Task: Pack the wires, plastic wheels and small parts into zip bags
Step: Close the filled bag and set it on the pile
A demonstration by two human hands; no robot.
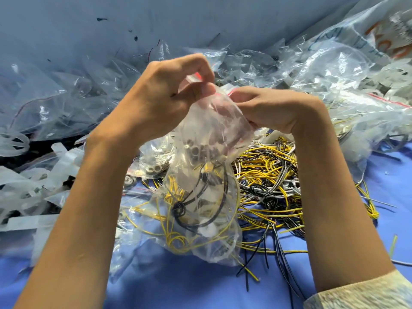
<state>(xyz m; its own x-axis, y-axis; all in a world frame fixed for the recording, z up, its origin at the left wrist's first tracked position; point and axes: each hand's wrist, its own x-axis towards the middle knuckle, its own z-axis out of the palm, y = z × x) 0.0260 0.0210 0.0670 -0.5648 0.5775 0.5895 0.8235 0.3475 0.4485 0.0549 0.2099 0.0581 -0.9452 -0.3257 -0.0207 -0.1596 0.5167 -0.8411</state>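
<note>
Clear plastic fills most of the view: a zip bag (205, 210) hangs in the middle, held up by its mouth above the blue surface (178, 286). The left hand (165, 97) pinches the top edge of the bag between thumb and curled fingers, and the right hand (274, 108) grips the same edge just beside it, fingers curled round the plastic. The red zip strip (230, 93) shows between the two hands; whether it is sealed cannot be told.

Inside the bag lie small grey ring-shaped parts (196, 150) near the top, a knotted black wire (179, 208) lower down, looped yellow wires (178, 239) at the bottom, and a white plastic piece (208, 230) among them. The bottom of the bag seems to touch the surface.

Behind the bag and to the right, a tangled pile of loose wires (267, 172), yellow, black and white, lies on the surface. A second small bag (156, 161) holding grey parts sits just left of the held bag. Heaps of crumpled clear bags (55, 97) cover the left side, with a translucent plastic wheel (12, 141) at the left edge. Larger clear bags (334, 63) are piled at the upper right, one with a red strip. A pale sleeve (367, 293) covers the right arm at the lower right corner.
</note>
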